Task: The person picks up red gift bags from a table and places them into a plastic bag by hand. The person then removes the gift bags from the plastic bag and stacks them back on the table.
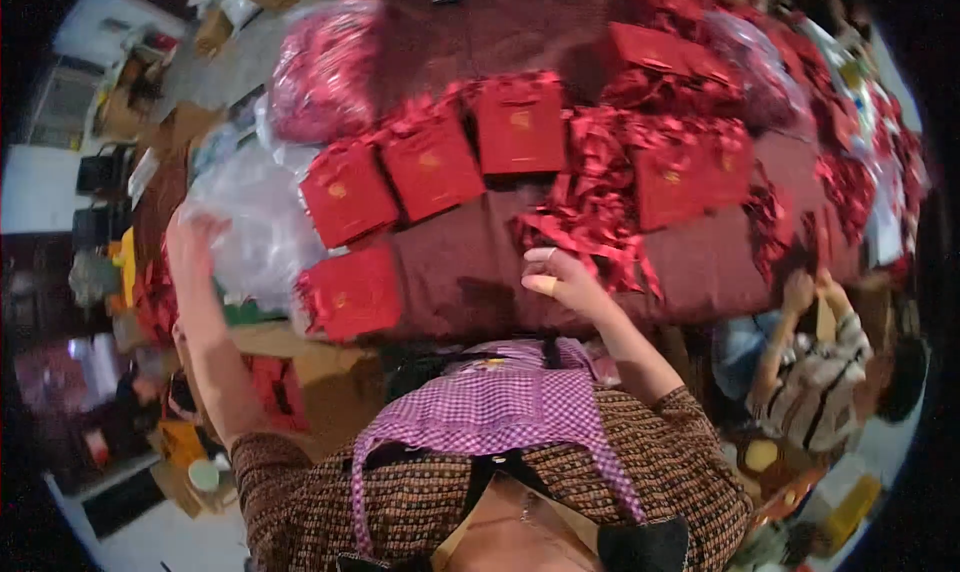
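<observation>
Looks like a packing workshop: matching red bags (522,127) at twelve o'clock, plastic sack (255,217) at ten, co-worker (812,397) at four.

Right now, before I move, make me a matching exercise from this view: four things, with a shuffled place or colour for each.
1. Left hand
2. Right hand
3. Apron
4. Tablecloth

A. Dark maroon
B. Near the loose red ribbons
C. At the clear plastic
D. Purple-and-white checks

Pairs: 1-C, 2-B, 3-D, 4-A
</observation>
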Tool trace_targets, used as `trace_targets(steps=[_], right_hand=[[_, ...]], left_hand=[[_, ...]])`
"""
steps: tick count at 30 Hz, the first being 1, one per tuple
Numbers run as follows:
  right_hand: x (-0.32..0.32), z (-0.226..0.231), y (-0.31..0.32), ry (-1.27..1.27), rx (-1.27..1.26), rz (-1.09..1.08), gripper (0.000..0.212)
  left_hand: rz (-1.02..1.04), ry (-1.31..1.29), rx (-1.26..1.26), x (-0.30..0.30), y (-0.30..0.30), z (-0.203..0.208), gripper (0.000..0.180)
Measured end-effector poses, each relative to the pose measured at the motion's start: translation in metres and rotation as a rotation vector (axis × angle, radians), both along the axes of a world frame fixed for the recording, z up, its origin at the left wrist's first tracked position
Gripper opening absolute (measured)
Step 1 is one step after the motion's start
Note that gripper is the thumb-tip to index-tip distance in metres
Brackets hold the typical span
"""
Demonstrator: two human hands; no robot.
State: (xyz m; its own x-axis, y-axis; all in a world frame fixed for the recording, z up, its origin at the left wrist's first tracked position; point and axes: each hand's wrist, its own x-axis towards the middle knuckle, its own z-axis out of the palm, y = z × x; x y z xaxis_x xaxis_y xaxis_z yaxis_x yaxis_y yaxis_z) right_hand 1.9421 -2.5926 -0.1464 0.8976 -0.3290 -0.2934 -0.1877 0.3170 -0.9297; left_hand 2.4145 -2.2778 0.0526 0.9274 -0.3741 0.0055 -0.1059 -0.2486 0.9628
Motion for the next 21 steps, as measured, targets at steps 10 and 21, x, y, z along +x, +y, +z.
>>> trace_targets(steps=[10, 21], right_hand=[[0.120, 0.116, 0.060, -0.211, -0.287, -0.094, 0.119], [0.052, 0.069, -0.007, 0.214, -0.603, -0.349, 0.019]], left_hand=[[-0.381, 0.719, -0.518, -0.161, -0.117, -0.008, 0.024], [-0.701, 0.798, -0.267, -0.223, -0.111, -0.104, 0.039]])
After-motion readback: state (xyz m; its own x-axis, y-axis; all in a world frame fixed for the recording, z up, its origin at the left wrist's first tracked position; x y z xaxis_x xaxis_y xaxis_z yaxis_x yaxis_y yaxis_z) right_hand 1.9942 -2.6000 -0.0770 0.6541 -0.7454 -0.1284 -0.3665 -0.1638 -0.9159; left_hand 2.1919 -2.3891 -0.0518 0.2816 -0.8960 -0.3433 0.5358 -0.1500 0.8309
